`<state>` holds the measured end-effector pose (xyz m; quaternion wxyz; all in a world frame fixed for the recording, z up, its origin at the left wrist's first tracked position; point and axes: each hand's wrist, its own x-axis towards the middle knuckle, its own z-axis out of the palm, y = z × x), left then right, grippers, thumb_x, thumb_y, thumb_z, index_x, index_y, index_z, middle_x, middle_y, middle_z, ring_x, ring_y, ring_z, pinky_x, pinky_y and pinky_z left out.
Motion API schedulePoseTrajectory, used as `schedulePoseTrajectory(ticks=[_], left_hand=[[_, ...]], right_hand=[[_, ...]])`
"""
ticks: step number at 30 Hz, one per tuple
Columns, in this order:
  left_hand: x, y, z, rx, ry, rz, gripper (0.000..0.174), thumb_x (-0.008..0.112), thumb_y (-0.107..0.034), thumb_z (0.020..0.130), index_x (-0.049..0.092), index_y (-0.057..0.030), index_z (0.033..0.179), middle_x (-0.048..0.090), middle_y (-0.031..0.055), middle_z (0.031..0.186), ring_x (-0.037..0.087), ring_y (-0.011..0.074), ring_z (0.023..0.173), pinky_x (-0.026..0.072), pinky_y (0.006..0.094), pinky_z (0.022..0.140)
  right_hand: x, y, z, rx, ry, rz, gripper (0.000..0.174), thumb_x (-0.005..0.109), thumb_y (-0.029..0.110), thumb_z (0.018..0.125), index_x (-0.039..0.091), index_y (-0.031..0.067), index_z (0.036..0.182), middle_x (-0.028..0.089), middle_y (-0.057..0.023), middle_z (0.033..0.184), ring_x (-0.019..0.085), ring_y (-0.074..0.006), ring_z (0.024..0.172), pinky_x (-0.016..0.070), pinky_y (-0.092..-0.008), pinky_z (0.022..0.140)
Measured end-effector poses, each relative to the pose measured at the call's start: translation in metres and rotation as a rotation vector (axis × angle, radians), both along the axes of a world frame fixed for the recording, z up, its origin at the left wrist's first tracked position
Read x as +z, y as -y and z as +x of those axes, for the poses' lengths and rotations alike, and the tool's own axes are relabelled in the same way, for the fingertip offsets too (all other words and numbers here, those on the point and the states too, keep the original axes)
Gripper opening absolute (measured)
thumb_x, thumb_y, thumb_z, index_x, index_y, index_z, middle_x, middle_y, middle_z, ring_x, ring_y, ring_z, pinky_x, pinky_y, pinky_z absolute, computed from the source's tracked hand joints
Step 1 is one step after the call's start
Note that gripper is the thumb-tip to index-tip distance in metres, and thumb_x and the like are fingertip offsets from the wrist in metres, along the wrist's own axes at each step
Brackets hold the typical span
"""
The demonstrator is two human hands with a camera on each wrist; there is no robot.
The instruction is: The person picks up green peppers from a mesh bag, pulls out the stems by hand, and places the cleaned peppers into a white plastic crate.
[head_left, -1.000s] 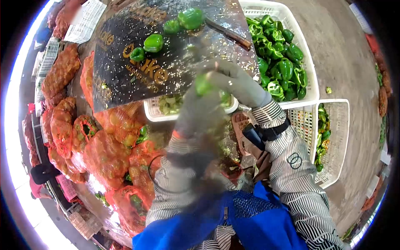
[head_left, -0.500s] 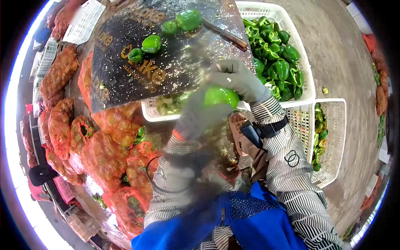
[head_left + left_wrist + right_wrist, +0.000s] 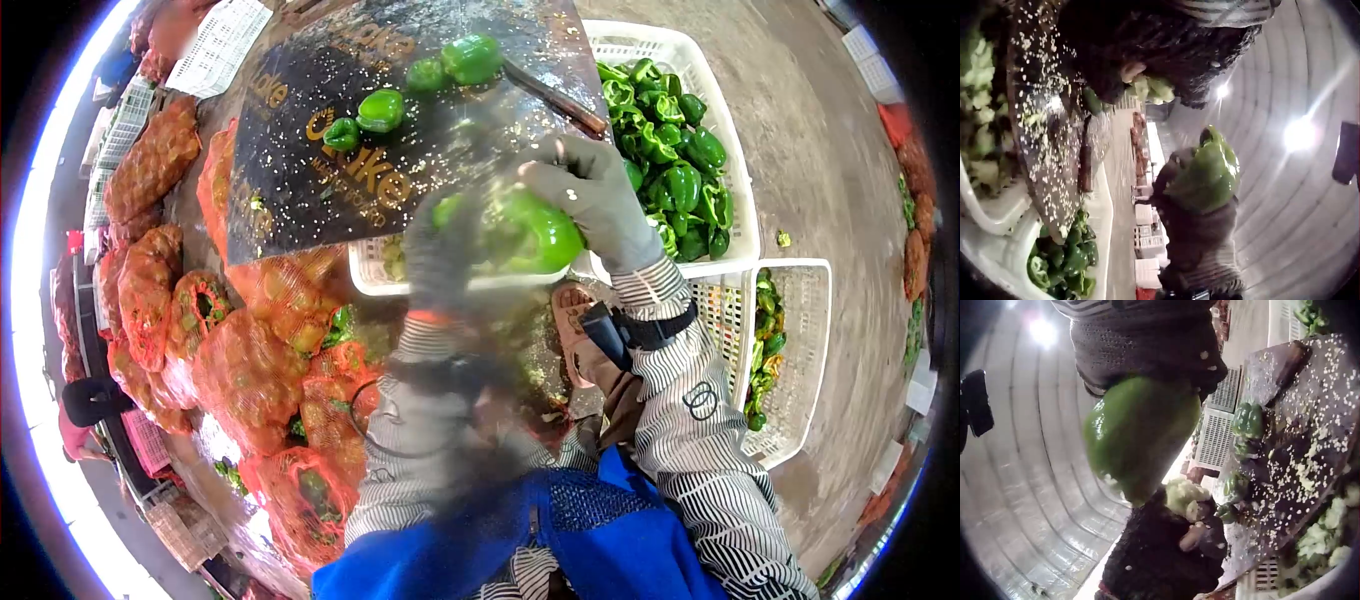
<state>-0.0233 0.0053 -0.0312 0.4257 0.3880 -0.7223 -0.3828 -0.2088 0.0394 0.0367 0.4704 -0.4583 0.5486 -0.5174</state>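
My gloved right hand (image 3: 575, 195) grips a whole green bell pepper (image 3: 535, 235) above the near edge of a dark cutting board (image 3: 320, 190). The right wrist view shows this pepper (image 3: 1138, 431) under the glove's fingers (image 3: 1147, 356). My left hand (image 3: 445, 245), gloved and motion-blurred, sits just left of the pepper. In the left wrist view its fingers pinch a pale green pepper core (image 3: 1150, 87), with the pepper (image 3: 1210, 172) a short gap away. The core (image 3: 1185, 497) also shows in the right wrist view.
Three whole peppers (image 3: 380, 108) and a knife (image 3: 555, 97) lie on the seed-strewn board. A white tub of pale scraps (image 3: 385, 265) sits under its near edge. Two white crates (image 3: 735, 215) (image 3: 800, 350) on the right hold green peppers. Orange mesh sacks (image 3: 250, 370) pile up at left.
The two hands were closed together over the pepper. Now the pepper shows plainly in the right hand, and the left hand has drawn slightly away to the left with the core.
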Motion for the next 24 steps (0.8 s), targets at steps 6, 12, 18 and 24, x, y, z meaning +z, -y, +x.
schedulePoseTrajectory(ticks=[6, 12, 18, 24], left_hand=[[0.011, 0.012, 0.012, -0.394, -1.127, 1.076, 0.047, 0.056, -0.044, 0.096, 0.056, -0.006, 0.123, 0.063, 0.0083, 0.102, 0.058, 0.0195, 0.078, 0.0523, 0.0323, 0.071], [0.03, 0.011, 0.018, -0.015, 0.024, 0.683, 0.049, 0.071, -0.029, 0.087, 0.053, -0.0036, 0.125, 0.058, 0.0135, 0.118, 0.059, 0.0197, 0.103, 0.0543, 0.0281, 0.08], [-0.003, 0.044, 0.044, 0.273, 0.729, -0.186, 0.067, 0.079, -0.034, 0.078, 0.05, -0.0106, 0.134, 0.043, 0.0228, 0.142, 0.044, 0.0373, 0.131, 0.0426, 0.0418, 0.105], [-0.018, 0.193, 0.015, 0.463, 0.702, -0.149, 0.076, 0.077, -0.04, 0.077, 0.045, -0.0096, 0.139, 0.045, 0.0203, 0.143, 0.044, 0.0364, 0.131, 0.0391, 0.042, 0.107]], right_hand=[[0.0, 0.0, 0.0, 0.129, 0.097, 0.025, 0.02, 0.069, 0.018, 0.085, 0.072, 0.0069, 0.102, 0.069, -0.0085, 0.091, 0.066, -0.0163, 0.089, 0.056, -0.0322, 0.081], [-0.01, 0.001, -0.004, 0.078, -0.468, -0.047, 0.031, 0.065, 0.028, 0.087, 0.069, 0.0079, 0.111, 0.069, -0.0148, 0.112, 0.067, -0.0267, 0.099, 0.0514, -0.0355, 0.089], [-0.009, -0.016, -0.101, -0.697, -0.9, 0.069, 0.027, 0.064, 0.025, 0.089, 0.066, 0.0086, 0.111, 0.07, -0.0129, 0.099, 0.068, -0.0253, 0.089, 0.0512, -0.0384, 0.082], [-0.032, -0.018, -0.106, -0.55, -0.986, 0.109, 0.029, 0.064, 0.024, 0.089, 0.064, 0.0096, 0.115, 0.065, -0.0134, 0.112, 0.061, -0.0291, 0.106, 0.0461, -0.0429, 0.093]])
